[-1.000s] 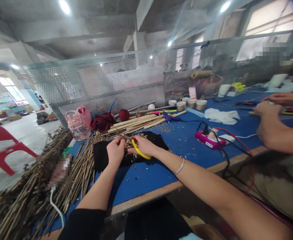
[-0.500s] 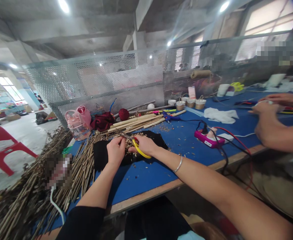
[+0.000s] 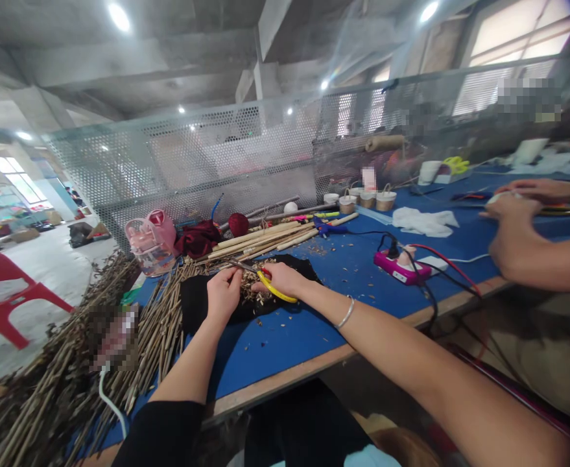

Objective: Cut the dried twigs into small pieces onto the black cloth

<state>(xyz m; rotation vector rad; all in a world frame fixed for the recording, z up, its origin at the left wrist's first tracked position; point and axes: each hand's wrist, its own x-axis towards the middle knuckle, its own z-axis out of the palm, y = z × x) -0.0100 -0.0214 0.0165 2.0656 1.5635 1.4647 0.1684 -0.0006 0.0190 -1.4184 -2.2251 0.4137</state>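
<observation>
Over a black cloth (image 3: 194,308) on the blue table, my right hand (image 3: 285,279) is closed around yellow-handled scissors (image 3: 281,293). Their metal blades point to the upper left, across the fingertips of my left hand. That left hand (image 3: 222,297) is pinched just beside the blades; whatever it holds is too small and hidden to name. Short cut pieces of dry stem (image 3: 251,280) lie heaped on the cloth between and beneath both hands. Left of the cloth spreads a large bundle of dry stalks (image 3: 165,318).
Behind the cloth lie pale sticks (image 3: 260,239), a dark red ball (image 3: 238,224) and a blue glue gun (image 3: 328,227). A pink bag (image 3: 161,230) stands at the left. Rightward are a purple power strip (image 3: 401,267) with cables, white gloves (image 3: 423,222) and a co-worker's hands (image 3: 518,202).
The view has shifted slightly. Both my hands keep almost the same place and grip, with the scissors still over the heap of stem pieces.
</observation>
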